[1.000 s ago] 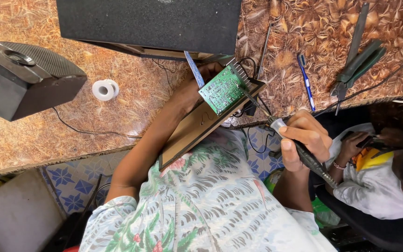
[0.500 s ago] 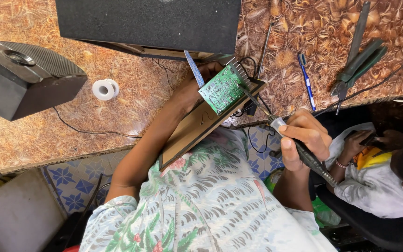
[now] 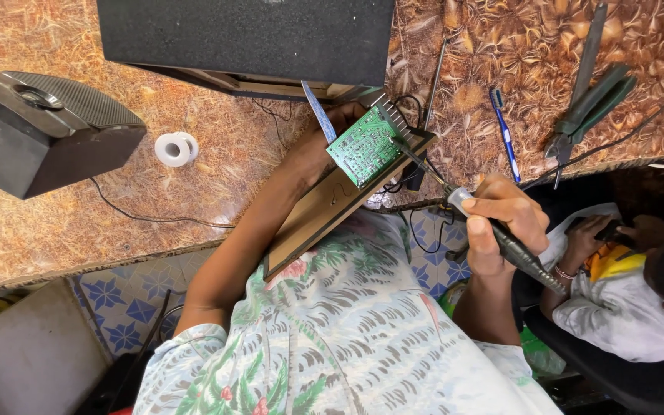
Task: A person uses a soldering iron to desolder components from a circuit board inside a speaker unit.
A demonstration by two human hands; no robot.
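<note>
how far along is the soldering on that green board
Done: the green circuit board is propped up on its wooden panel by the left hand. In hand: the right hand holds the soldering iron, tip at the board's edge. Left: which joints are finished cannot be told; the solder spool lies untouched.

Right hand (image 3: 505, 223) holds soldering iron (image 3: 493, 230) on circuit board (image 3: 365, 146).

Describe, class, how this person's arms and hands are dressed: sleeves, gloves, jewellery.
Both forearms are bare. The left hand and right hand wear no gloves, rings or watch. Short sleeves of a white shirt with green leaf and red flower print end near the elbows.
</note>
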